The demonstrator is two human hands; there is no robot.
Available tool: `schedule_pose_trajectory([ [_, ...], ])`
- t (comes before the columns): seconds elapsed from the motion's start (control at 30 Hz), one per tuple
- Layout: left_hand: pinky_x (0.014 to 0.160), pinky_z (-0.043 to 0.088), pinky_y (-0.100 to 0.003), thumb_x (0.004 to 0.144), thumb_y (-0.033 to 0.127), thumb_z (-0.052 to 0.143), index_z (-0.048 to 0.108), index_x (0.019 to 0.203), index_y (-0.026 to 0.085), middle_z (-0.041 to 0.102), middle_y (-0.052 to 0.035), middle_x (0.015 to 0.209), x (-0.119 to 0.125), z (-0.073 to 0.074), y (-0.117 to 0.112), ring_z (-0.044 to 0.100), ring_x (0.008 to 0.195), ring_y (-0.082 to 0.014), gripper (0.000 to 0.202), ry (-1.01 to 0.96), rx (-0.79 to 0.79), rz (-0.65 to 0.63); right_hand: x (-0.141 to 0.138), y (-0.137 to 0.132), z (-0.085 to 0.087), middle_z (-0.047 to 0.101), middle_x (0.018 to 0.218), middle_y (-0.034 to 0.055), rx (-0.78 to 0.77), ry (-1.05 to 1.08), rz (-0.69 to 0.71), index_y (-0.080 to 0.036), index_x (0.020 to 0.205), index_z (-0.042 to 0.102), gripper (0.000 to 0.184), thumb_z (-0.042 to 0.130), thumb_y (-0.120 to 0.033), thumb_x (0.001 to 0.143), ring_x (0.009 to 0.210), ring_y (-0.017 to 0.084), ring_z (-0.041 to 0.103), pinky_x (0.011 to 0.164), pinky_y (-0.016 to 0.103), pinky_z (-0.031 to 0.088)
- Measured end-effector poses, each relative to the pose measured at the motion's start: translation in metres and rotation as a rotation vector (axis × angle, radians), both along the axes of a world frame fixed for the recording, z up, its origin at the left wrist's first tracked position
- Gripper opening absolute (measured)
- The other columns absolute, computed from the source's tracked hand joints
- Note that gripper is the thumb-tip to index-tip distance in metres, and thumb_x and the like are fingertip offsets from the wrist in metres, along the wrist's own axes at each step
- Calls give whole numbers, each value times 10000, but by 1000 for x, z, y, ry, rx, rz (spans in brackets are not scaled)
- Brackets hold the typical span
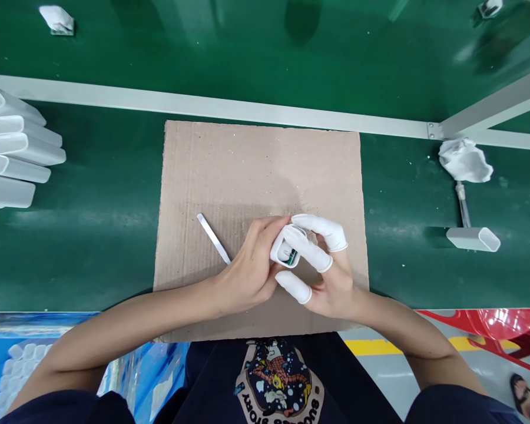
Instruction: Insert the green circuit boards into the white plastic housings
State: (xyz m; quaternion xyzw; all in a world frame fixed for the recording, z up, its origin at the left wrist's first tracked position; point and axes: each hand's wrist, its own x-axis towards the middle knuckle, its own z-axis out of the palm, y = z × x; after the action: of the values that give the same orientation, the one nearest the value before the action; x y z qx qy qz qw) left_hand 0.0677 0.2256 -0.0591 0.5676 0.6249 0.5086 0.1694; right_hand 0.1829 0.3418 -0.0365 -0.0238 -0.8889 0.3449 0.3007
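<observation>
My left hand (254, 265) is closed around a short white plastic casing (274, 253), whose open end faces me and to the right. A piece of green circuit board (292, 257) and thin wires show inside the opening. White finger cots cover the thumb and two fingers of my right hand (329, 277). Those fingers are spread. One covered fingertip touches the casing at its opening, while the thumb is close under the lower rim. A pair of flat metal tweezers (214, 238), partly hidden by my left hand, lies on the cardboard sheet (221, 171).
White plastic tubes (26, 144) are stacked at the left on the green table (101, 206). At the right lie another white casing (472, 238), a thin brush-like tool (463, 203) and a crumpled white wad (466, 160). A pale metal bar (247, 109) crosses behind the cardboard.
</observation>
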Motion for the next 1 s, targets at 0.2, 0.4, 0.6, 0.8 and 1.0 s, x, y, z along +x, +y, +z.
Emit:
schedule_pose_trajectory([
  [0.2,915,487,-456,912,202,451,182,1441,219,464,-147,1205,-1,0,2,486,1117,-249,594,24,4,-5,0,2,2,409,1258,127,-140,17,78,-231,1270,473,458,595,-128,841,1201,259,493,947,478,511],
  [0.4,934,481,-400,940,242,411,217,1435,236,444,-114,1217,-1,1,2,485,1131,-248,532,-13,1,-11,1,2,1,404,1272,108,-172,15,99,-239,1196,540,347,589,-165,861,1185,247,502,950,463,511],
  [0.6,919,500,-423,945,321,435,239,1434,230,476,-123,1223,-2,0,4,483,1110,-257,535,31,-6,-35,3,3,6,411,1261,100,-156,-57,92,-251,1141,595,272,581,-193,876,1157,242,526,917,450,548],
  [0.8,875,523,-414,933,423,435,179,1477,261,465,-120,1195,-3,0,4,503,1065,-253,623,-22,11,-73,2,5,14,438,1232,75,-101,-60,100,-273,983,645,151,602,-184,870,1173,236,526,964,445,538],
  [1.0,813,488,-367,933,295,466,146,1486,232,497,-105,1099,-7,1,4,502,944,-209,642,-19,42,-67,2,13,10,433,1211,84,-138,65,112,-229,1028,586,217,672,-239,828,1188,256,504,1015,501,489],
])
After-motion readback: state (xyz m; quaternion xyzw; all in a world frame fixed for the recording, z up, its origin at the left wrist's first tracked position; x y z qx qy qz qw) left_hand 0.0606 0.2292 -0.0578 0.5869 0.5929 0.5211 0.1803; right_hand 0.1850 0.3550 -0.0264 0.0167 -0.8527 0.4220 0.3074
